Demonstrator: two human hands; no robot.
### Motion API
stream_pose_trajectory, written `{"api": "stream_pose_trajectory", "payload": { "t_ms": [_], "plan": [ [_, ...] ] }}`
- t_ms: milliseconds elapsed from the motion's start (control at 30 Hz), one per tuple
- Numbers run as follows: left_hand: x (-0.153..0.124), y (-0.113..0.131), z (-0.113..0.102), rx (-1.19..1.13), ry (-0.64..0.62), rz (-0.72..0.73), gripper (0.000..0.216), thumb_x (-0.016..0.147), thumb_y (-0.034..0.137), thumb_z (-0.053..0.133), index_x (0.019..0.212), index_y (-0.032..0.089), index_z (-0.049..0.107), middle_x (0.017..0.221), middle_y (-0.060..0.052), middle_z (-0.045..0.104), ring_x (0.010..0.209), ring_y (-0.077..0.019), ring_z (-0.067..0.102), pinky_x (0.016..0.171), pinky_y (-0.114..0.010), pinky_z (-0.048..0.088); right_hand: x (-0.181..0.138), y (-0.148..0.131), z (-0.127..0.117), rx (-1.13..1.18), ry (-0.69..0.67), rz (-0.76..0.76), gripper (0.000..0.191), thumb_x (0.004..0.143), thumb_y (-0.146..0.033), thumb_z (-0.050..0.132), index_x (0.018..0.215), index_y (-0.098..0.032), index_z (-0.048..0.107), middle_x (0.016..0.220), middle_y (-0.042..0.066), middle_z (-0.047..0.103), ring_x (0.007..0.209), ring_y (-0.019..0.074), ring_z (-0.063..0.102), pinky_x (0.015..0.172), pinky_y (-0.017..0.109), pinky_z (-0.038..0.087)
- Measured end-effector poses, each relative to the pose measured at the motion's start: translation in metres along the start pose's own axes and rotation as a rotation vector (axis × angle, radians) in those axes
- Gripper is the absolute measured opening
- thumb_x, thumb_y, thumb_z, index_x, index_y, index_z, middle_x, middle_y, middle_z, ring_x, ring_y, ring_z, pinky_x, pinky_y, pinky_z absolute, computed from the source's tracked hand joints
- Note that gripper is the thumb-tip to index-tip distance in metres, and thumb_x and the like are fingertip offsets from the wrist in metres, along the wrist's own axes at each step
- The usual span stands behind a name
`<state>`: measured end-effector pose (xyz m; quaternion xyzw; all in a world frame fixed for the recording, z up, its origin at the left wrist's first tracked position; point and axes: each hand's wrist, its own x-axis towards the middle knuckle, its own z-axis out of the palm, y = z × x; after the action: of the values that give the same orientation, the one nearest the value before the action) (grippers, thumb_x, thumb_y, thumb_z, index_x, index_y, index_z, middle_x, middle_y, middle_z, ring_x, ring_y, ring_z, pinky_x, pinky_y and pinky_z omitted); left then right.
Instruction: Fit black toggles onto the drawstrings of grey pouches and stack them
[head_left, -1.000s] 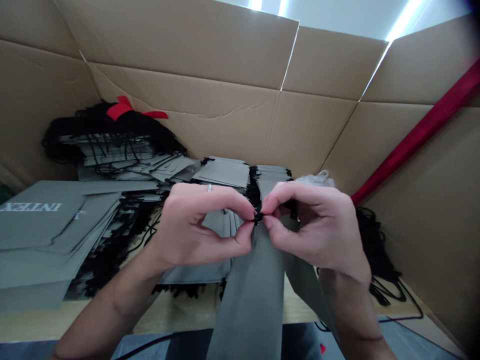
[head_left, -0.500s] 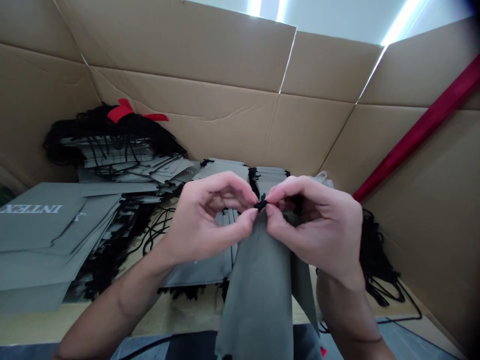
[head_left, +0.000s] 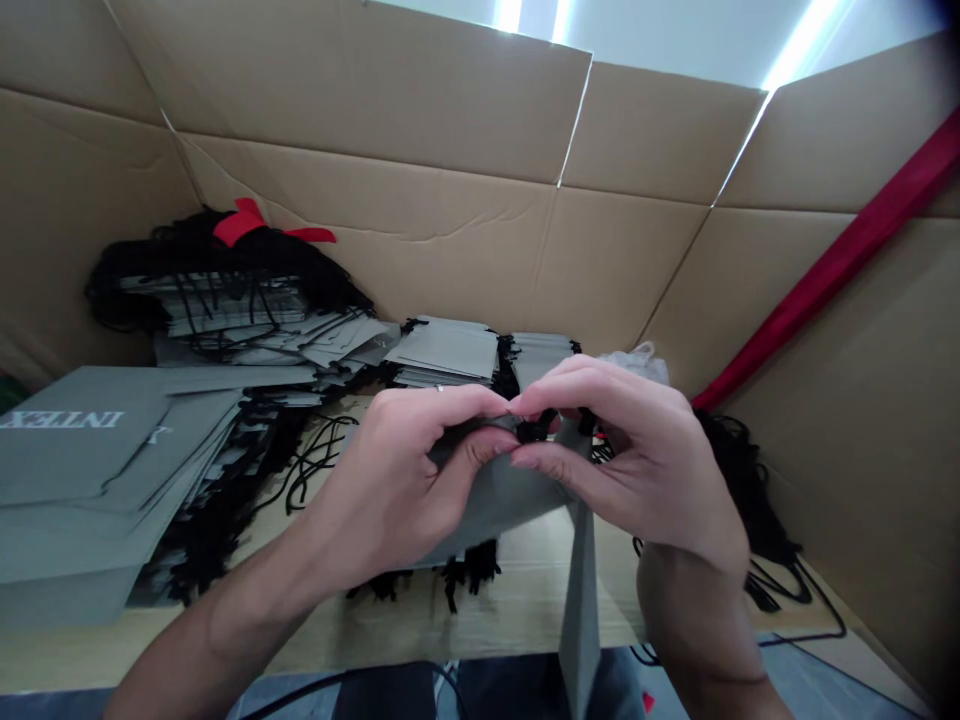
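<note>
Nearest you, part of the grey piece (head_left: pixel 580 610) hangs past the front edge of the desk (head_left: pixel 360 635); your leg could knock it and crease it. Above the desk, your left hand (head_left: pixel 501 422) pinches the piece's upper edge, and your right hand (head_left: pixel 523 428) is closed on the black cord (head_left: pixel 534 430) there, how tightly you cannot tell. Your fingertips crowd together, so the cord could slip unseen. Beside your left forearm, loose cords (head_left: pixel 319 455) could snag. Farther back, the small grey stack (head_left: pixel 450 345) could slide if your knuckles pushed it.
</note>
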<state>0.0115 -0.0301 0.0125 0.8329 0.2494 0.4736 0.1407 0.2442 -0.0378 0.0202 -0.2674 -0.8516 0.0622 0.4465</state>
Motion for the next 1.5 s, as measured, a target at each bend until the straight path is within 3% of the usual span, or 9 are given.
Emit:
{"api": "stream_pose_trajectory", "payload": {
  "t_ms": [200, 433, 567, 833, 1067, 1267, 1500],
  "plan": [
    [0.001, -0.003, -0.002, 0.053, -0.019, -0.015, 0.016, 0.105, 0.015, 0.068, 0.101, 0.02, 0.082, 0.079, 0.009, 0.082, 0.061, -0.0042, 0.068, 0.056, -0.016, 0.046, -0.001, 0.0, 0.006, 0.018, 0.032, 0.036, 0.016, 0.103, -0.019, 0.086, 0.107, -0.03, 0.074, 0.094, -0.001, 0.079, 0.083, 0.0183, 0.073, 0.076, 0.034, 0.061],
    [0.001, -0.013, -0.002, 0.088, -0.065, 0.045, 0.018, 0.108, 0.015, 0.063, 0.108, 0.018, 0.08, 0.094, 0.003, 0.084, 0.077, -0.0082, 0.074, 0.067, -0.018, 0.052, 0.002, 0.002, 0.005, -0.045, -0.015, 0.02, 0.015, 0.103, -0.023, 0.087, 0.107, -0.023, 0.073, 0.095, -0.003, 0.079, 0.076, 0.0104, 0.068, 0.072, 0.024, 0.057],
    [0.003, -0.011, -0.004, 0.103, -0.038, 0.122, 0.018, 0.105, 0.007, 0.062, 0.101, 0.017, 0.076, 0.084, 0.004, 0.077, 0.063, -0.0062, 0.059, 0.057, -0.02, 0.042, 0.001, 0.001, 0.006, 0.092, 0.008, 0.098, 0.015, 0.098, -0.017, 0.085, 0.103, -0.023, 0.073, 0.089, -0.004, 0.076, 0.071, 0.0094, 0.065, 0.063, 0.022, 0.053],
    [0.006, -0.015, -0.013, -0.215, -0.113, 0.16, 0.017, 0.105, 0.01, 0.067, 0.096, 0.02, 0.079, 0.072, 0.003, 0.072, 0.058, -0.0094, 0.057, 0.055, -0.022, 0.045, 0.003, 0.009, 0.011, 0.432, 0.049, 0.169, 0.013, 0.093, -0.022, 0.09, 0.095, -0.023, 0.077, 0.081, -0.001, 0.074, 0.068, 0.0125, 0.065, 0.058, 0.024, 0.053],
    [0.006, -0.011, -0.012, -0.137, -0.139, 0.022, 0.016, 0.109, 0.019, 0.064, 0.102, 0.019, 0.078, 0.076, 0.005, 0.071, 0.064, -0.0073, 0.056, 0.056, -0.018, 0.045, -0.001, 0.009, -0.003, 0.353, 0.042, 0.152, 0.019, 0.096, -0.019, 0.093, 0.11, -0.028, 0.083, 0.099, -0.002, 0.082, 0.08, 0.0122, 0.073, 0.071, 0.024, 0.059],
    [0.008, -0.011, -0.008, -0.132, -0.108, 0.023, 0.013, 0.11, 0.023, 0.066, 0.103, 0.019, 0.077, 0.078, 0.006, 0.069, 0.064, -0.0063, 0.053, 0.055, -0.018, 0.042, -0.001, 0.009, 0.0, 0.254, 0.119, 0.151, 0.009, 0.1, -0.024, 0.091, 0.103, -0.03, 0.085, 0.093, -0.002, 0.082, 0.079, 0.0154, 0.072, 0.067, 0.03, 0.056],
    [0.007, -0.015, -0.007, -0.16, -0.149, 0.02, 0.02, 0.112, 0.023, 0.063, 0.097, 0.017, 0.074, 0.07, 0.007, 0.056, 0.061, -0.006, 0.044, 0.054, -0.018, 0.037, 0.003, 0.003, 0.014, 0.215, 0.208, 0.092, 0.024, 0.105, -0.008, 0.074, 0.089, -0.026, 0.075, 0.086, -0.003, 0.077, 0.079, 0.0145, 0.068, 0.072, 0.032, 0.053]
  ]
}}
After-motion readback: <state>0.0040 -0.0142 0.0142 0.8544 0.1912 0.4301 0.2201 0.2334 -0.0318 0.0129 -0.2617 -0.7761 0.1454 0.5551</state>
